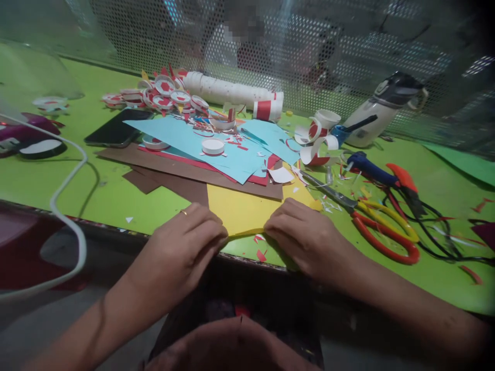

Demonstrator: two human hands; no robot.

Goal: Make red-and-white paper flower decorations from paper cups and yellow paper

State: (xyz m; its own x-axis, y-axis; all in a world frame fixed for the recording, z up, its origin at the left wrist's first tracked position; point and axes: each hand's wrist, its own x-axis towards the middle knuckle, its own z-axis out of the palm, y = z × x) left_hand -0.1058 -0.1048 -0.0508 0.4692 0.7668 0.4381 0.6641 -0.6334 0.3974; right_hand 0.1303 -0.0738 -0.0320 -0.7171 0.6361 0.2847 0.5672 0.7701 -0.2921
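A yellow sheet of paper (243,208) lies at the table's front edge, its near edge folded up in a narrow strip. My left hand (189,237) pinches the left end of that fold, and a ring shows on one finger. At the fold's right end, my right hand (305,234) grips it with bent fingers. Brown paper (185,167) and light blue paper (185,141) are stacked just beyond. A small white paper ring (213,147) sits on the blue sheet. Scissors (356,206) with red and yellow handles lie to the right of my right hand.
Behind the paper are a black phone (114,128), a pile of red-and-white paper cup pieces (164,93) and a row of stacked paper cups (232,90). At right are a glue gun (381,175) with its cord and a white bottle (375,113). A white cable (77,206) hangs at left.
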